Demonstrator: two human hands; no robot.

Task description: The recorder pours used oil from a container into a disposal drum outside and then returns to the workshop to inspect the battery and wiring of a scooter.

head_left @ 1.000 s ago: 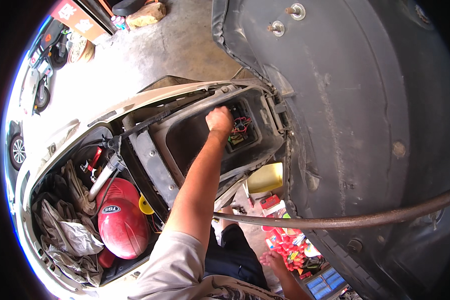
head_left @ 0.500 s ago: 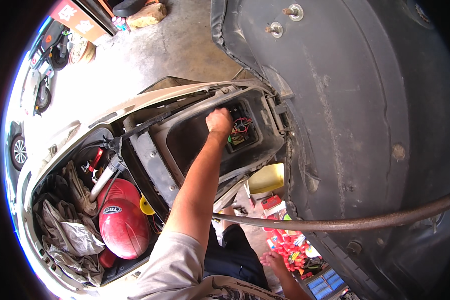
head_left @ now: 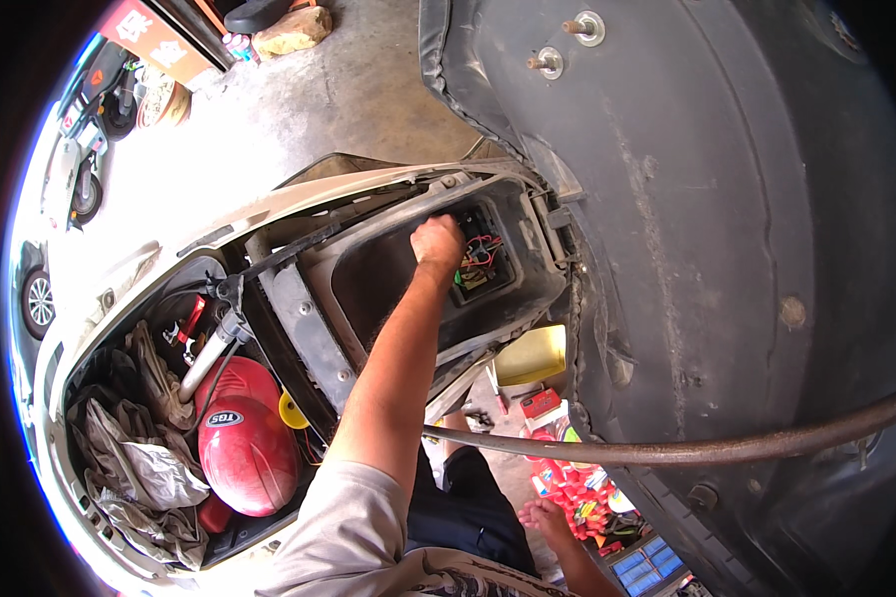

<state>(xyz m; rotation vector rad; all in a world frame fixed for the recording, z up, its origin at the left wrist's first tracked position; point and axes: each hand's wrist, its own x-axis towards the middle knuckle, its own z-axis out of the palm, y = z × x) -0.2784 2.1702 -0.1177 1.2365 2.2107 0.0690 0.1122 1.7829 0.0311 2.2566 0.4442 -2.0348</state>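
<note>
Deep in the black storage bin of a scooter, my left hand is closed in a fist beside a square opening. Whatever its fingers grip is hidden beneath the knuckles. Red, black and green wires with connectors show in that opening, just right of the fist. My right hand hangs low by my dark shorts, palm partly up, fingers loosely apart and holding nothing I can see.
The large black seat underside stands raised at right, crossed by a brown metal bar. A red helmet and crumpled cloth fill the left cavity. Below lie a yellow tray and red-handled items.
Almost nothing differs. Both hands stay in place, the left one still closed in the bin.
</note>
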